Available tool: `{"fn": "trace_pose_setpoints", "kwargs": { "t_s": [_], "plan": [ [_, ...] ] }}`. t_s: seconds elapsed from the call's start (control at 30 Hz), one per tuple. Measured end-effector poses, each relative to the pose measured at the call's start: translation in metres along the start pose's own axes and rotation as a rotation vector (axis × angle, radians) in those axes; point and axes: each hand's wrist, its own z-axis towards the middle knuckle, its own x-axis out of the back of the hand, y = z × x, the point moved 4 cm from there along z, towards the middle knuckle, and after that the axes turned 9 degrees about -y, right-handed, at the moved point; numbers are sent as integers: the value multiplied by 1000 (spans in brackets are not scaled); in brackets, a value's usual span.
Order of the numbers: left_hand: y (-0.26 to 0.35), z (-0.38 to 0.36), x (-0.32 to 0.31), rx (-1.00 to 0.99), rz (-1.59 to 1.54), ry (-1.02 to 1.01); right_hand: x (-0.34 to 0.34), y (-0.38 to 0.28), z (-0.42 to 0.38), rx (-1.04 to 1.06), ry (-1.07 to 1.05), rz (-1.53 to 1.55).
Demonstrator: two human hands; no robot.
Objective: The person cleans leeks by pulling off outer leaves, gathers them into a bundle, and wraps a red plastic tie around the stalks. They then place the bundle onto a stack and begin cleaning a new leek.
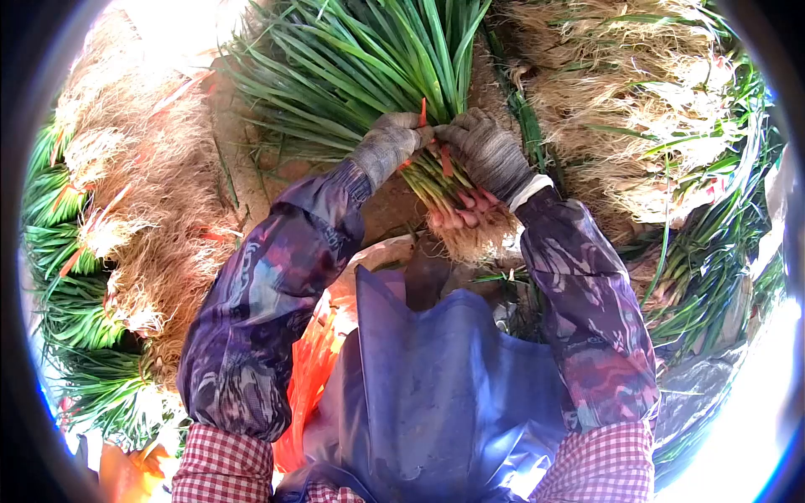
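A bunch of spring onions (419,59) lies in front of me, its green leaves fanning away and its pinkish bulbs (470,210) and pale roots toward me. An orange tie (446,159) goes around the stems, with one end sticking up between my hands. My left hand (390,142), in a grey knit glove, is closed on the tie at the left of the stems. From the right, my right hand (486,147), gloved too, pinches at the same tie. Their fingertips nearly meet over the bunch. Exactly how the tie is twisted there is hidden by the fingers.
Tied bunches with long dry roots (159,184) are piled on the left. More rooty onions (620,109) are heaped on the right, with loose green leaves (713,251) below them. A blue apron (444,386) covers my lap, beside an orange plastic bag (312,369).
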Motion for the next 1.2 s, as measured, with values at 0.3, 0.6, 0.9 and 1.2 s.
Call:
{"fn": "trace_pose_setpoints", "kwargs": {
  "t_s": [0.3, 0.6, 0.9, 1.2],
  "plan": [
    [0, -1, 0, -20, 146, 63, 5, 2, 14, 63, -51, -26],
    [-3, 1, 6, 36, -26, -55, 1, 14, 6, 13, -20, 541],
    [-2, 0, 8, 40, -56, -81, 4, 20, 13, -104, -160, 814],
    [3, -1, 6, 108, -43, -26, 3, 17, 17, -40, -141, 604]
  ]
}}
